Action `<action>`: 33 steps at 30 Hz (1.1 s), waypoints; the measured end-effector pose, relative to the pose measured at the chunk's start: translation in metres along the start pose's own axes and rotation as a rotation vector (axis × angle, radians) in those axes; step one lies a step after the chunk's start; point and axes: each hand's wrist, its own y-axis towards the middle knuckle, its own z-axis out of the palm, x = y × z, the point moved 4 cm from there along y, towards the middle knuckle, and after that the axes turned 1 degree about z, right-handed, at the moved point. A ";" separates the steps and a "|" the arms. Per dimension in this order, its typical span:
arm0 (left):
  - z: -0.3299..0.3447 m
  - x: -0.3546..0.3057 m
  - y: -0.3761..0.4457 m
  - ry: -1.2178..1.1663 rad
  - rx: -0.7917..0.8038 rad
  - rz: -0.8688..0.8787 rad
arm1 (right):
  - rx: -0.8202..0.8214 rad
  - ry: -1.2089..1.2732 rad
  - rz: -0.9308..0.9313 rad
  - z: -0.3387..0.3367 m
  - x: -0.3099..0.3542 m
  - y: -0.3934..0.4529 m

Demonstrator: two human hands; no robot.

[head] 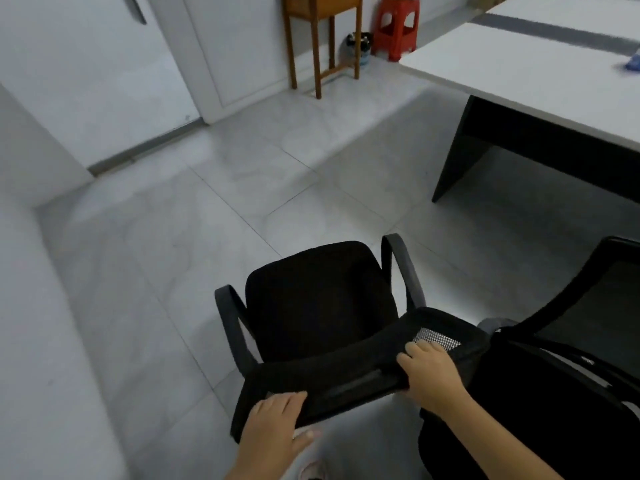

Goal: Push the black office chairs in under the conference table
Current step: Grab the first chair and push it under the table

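A black office chair (320,299) with curved armrests stands on the tiled floor just in front of me, its seat facing away. My left hand (273,431) grips the left end of its mesh backrest top. My right hand (429,372) grips the right end of the same backrest. The white conference table (512,74) with a dark panel leg sits at the upper right, well apart from this chair. A second black chair (554,393) is close at my right, touching or nearly touching the first.
A wooden stand (322,39) and a red plastic stool (396,27) stand by the far wall, with a small dark object between them. A white door and wall run along the left. Open tiled floor (242,188) lies between chair and table. A blue item (632,62) lies on the table.
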 end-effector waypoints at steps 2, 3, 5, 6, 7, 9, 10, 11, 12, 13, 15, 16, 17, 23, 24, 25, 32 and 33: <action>-0.008 0.003 0.001 0.019 -0.110 0.076 | -0.030 0.001 0.047 0.001 0.008 0.002; -0.008 0.009 0.003 0.026 -0.157 0.120 | -0.070 0.012 0.042 0.000 0.013 0.000; -0.006 0.021 0.002 0.087 -0.234 0.188 | -0.193 0.072 0.075 -0.002 0.024 -0.005; -0.005 0.031 0.002 0.109 -0.307 0.216 | -0.224 0.098 0.113 0.001 0.029 -0.004; -0.006 0.043 0.004 0.118 -0.378 0.248 | -0.270 0.089 0.140 0.002 0.037 -0.004; -0.013 0.067 0.014 0.123 -0.419 0.316 | -0.353 0.095 0.198 0.006 0.053 -0.002; -0.018 0.077 0.021 0.139 -0.414 0.351 | -0.397 0.126 0.223 0.007 0.062 -0.001; -0.024 0.088 0.028 0.150 -0.426 0.401 | -0.439 0.149 0.245 0.007 0.072 0.002; -0.031 0.099 0.037 0.157 -0.433 0.447 | -0.480 0.172 0.273 0.008 0.083 0.006; -0.039 0.110 0.047 0.163 -0.444 0.495 | -0.512 0.181 0.303 0.007 0.093 0.011; -0.053 0.132 0.068 0.171 -0.443 0.595 | -0.524 0.183 0.351 0.006 0.114 0.022; -0.059 0.141 0.079 0.160 -0.448 0.636 | -0.505 0.162 0.378 0.005 0.122 0.029; -0.063 0.150 0.088 0.145 -0.448 0.670 | -0.485 0.140 0.407 0.003 0.129 0.036; -0.077 0.179 0.136 0.133 -0.277 0.812 | -0.484 0.082 0.469 -0.012 0.148 0.072; -0.078 0.183 0.143 0.149 -0.247 0.833 | -0.518 0.090 0.480 -0.014 0.147 0.074; -0.079 0.186 0.150 0.168 -0.222 0.848 | -0.548 0.100 0.498 -0.016 0.146 0.076; -0.094 0.199 0.207 0.169 -0.346 0.931 | -0.594 0.028 0.501 -0.026 0.124 0.118; -0.099 0.199 0.218 0.171 -0.376 0.939 | -0.582 0.019 0.489 -0.028 0.119 0.129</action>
